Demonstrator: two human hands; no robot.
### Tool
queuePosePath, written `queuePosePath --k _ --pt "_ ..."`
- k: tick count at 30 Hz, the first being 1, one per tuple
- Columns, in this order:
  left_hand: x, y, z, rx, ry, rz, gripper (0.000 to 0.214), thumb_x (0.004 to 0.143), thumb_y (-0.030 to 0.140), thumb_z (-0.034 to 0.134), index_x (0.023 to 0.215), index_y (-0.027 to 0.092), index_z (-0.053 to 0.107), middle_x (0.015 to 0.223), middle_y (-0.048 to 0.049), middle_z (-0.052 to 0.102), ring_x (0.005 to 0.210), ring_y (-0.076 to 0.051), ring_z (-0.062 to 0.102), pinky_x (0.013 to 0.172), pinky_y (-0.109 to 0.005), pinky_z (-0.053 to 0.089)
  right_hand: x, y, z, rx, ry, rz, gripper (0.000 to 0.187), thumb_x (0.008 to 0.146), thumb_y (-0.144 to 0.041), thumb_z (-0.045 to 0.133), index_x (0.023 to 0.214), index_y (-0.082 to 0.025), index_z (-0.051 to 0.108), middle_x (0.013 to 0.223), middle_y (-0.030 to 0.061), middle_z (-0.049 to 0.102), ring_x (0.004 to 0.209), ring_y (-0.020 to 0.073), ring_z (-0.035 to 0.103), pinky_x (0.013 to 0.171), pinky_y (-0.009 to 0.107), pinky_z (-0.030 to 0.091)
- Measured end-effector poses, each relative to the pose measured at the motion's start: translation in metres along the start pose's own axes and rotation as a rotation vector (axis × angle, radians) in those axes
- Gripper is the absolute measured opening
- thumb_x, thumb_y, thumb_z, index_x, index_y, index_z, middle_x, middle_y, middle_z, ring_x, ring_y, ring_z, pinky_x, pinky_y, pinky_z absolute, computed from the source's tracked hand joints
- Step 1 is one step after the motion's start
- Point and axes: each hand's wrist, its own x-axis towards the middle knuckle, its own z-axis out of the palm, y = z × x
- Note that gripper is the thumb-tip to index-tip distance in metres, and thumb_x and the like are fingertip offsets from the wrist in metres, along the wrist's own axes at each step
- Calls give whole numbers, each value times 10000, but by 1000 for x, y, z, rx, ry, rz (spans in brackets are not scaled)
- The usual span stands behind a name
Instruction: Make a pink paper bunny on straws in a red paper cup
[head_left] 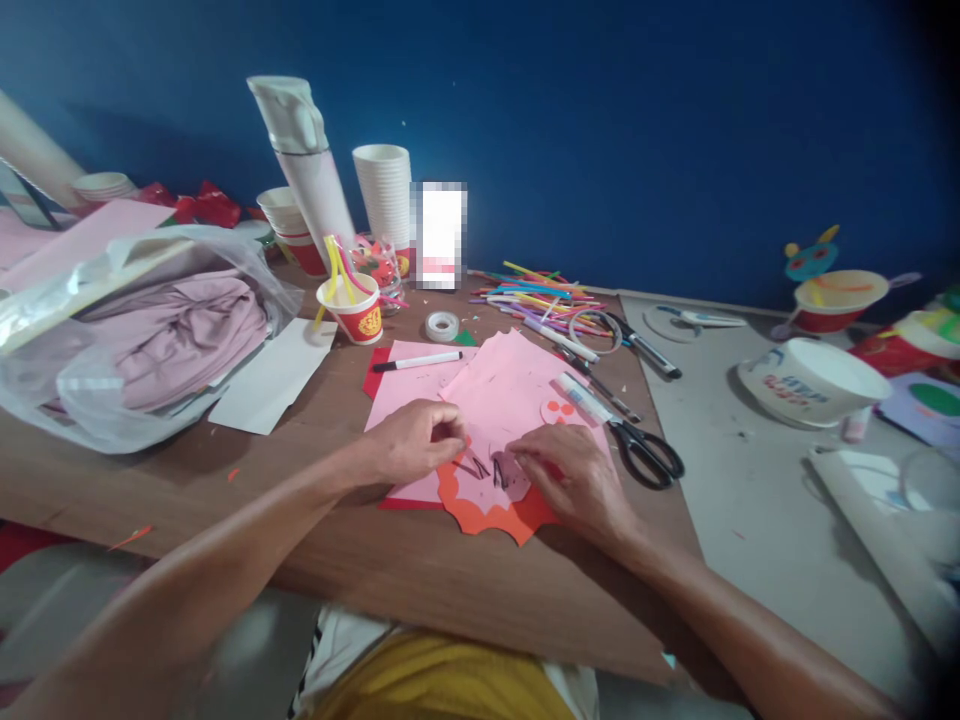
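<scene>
My left hand [416,440] hovers over pink paper [495,375], its thumb and fingertips pinched together. Opposite it, my right hand [574,480] also has its fingertips closed. Whatever either pinch holds is too small or hidden to make out. Between the hands lies an orange scalloped paper cutout [487,520] with a pink middle, partly covered by the right hand. Small black strips [499,472] lie on that pink middle. A pale round cutout with orange dots [559,411] sits just beyond the right hand.
Black-handled scissors [651,455] and a glue stick [581,398] lie right of the paper. A marker [418,362], tape roll [442,326], paper cup [352,308] and colourful sticks [540,292] are behind. A plastic bag [150,340] fills the left; a white bowl [814,380] stands right.
</scene>
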Motion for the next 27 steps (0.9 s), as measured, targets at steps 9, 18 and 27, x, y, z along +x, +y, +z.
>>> queuePosePath --k 9,18,27 --pt "3 16 -1 -37 -114 42 90 697 167 487 680 143 572 683 4 605 666 -121 533 649 -220 406 6 -17 -3 468 -157 244 142 832 -218 547 802 -184 681 781 12 685 739 133 608 703 249 436" --pt "11 29 3 -13 -151 98 100 707 176 505 702 142 599 675 1 627 648 -122 562 610 -215 422 -1 -22 -2 528 -226 291 147 772 -160 543 685 -165 661 681 -11 665 643 110 576 636 218 428" --pt "68 38 10 -499 -154 -289 464 747 281 613 1172 137 496 868 -129 691 674 -188 661 556 -271 503 13 29 -44 755 272 521 137 730 -313 618 699 -181 636 657 -18 630 571 84 530 556 203 413"
